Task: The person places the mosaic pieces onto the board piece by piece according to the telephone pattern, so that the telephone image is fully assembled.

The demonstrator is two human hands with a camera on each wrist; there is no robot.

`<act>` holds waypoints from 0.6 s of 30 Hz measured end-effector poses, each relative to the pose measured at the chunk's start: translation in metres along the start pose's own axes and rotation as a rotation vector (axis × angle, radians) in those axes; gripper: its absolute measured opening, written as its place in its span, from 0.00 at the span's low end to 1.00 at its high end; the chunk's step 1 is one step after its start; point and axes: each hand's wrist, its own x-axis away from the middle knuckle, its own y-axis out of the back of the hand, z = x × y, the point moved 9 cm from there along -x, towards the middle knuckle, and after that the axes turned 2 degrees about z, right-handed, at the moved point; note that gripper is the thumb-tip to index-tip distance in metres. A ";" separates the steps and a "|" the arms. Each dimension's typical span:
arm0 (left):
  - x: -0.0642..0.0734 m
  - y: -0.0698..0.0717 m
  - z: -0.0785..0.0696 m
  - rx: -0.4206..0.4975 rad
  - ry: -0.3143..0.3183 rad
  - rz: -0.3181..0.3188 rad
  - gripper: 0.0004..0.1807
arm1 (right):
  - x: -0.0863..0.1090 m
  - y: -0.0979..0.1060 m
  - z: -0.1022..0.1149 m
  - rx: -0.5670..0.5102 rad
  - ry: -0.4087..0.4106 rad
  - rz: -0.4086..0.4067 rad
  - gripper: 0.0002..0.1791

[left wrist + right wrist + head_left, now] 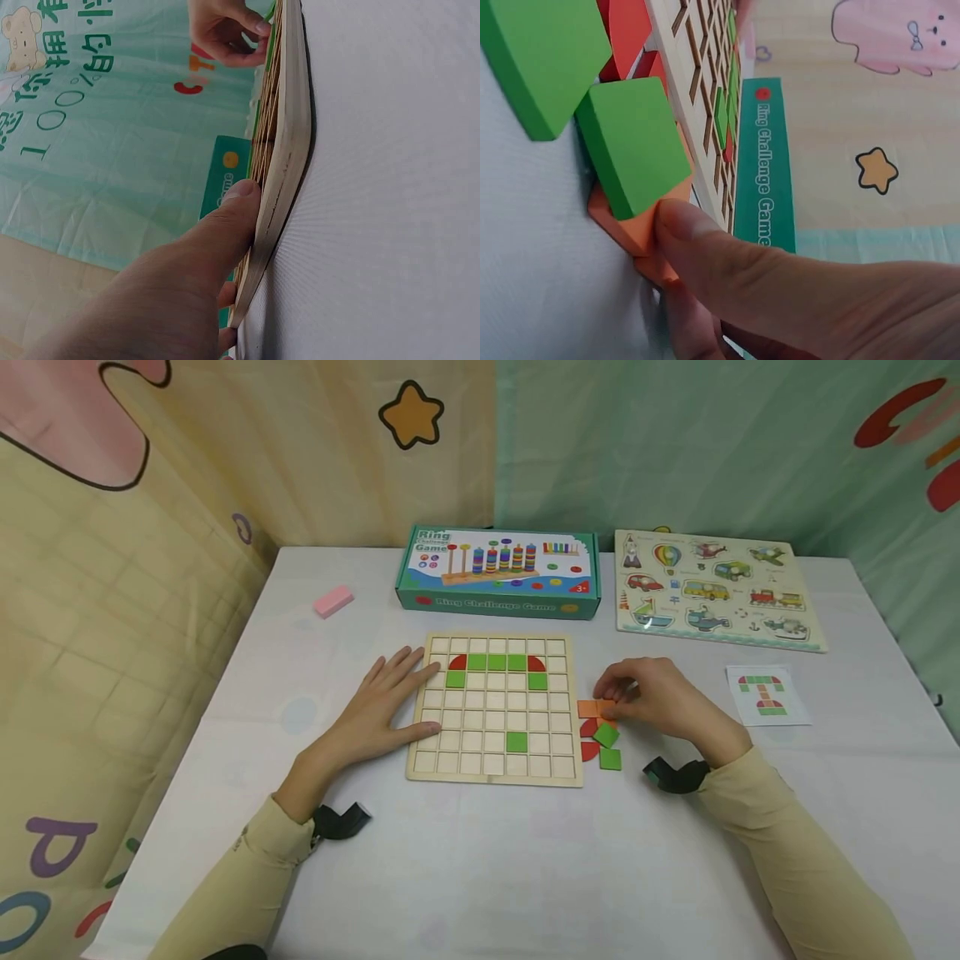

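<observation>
A square wooden grid board (495, 721) lies on the white table. Near its top, green square tiles (497, 662) and two red quarter-round tiles (536, 663) form an arch. One more green tile (516, 742) sits lower right in the grid. My left hand (378, 706) rests with spread fingers on the board's left edge; its thumb (232, 210) touches the rim. Right of the board, my right hand (656, 697) pinches an orange tile (656, 271) in a small pile. A green tile (634, 142) overlaps the orange ones there, beside red pieces (590, 751).
A pattern card (759, 693) lies right of my right hand. Behind the board stand a green Ring Challenge Game box (495, 603) and a vehicle picture puzzle board (712, 585). A pink block (333, 602) lies at the back left. Printed curtains (675, 443) hang behind the table.
</observation>
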 end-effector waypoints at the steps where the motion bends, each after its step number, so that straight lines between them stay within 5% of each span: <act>1: 0.001 0.000 0.001 0.000 0.001 0.000 0.50 | 0.000 -0.001 0.000 -0.002 -0.003 0.004 0.11; 12: 0.005 0.001 0.002 0.001 0.009 0.000 0.50 | -0.002 -0.002 0.001 -0.017 -0.005 0.032 0.08; 18: 0.002 0.002 -0.001 0.008 -0.008 -0.015 0.49 | -0.003 0.012 0.009 -0.045 -0.001 -0.048 0.05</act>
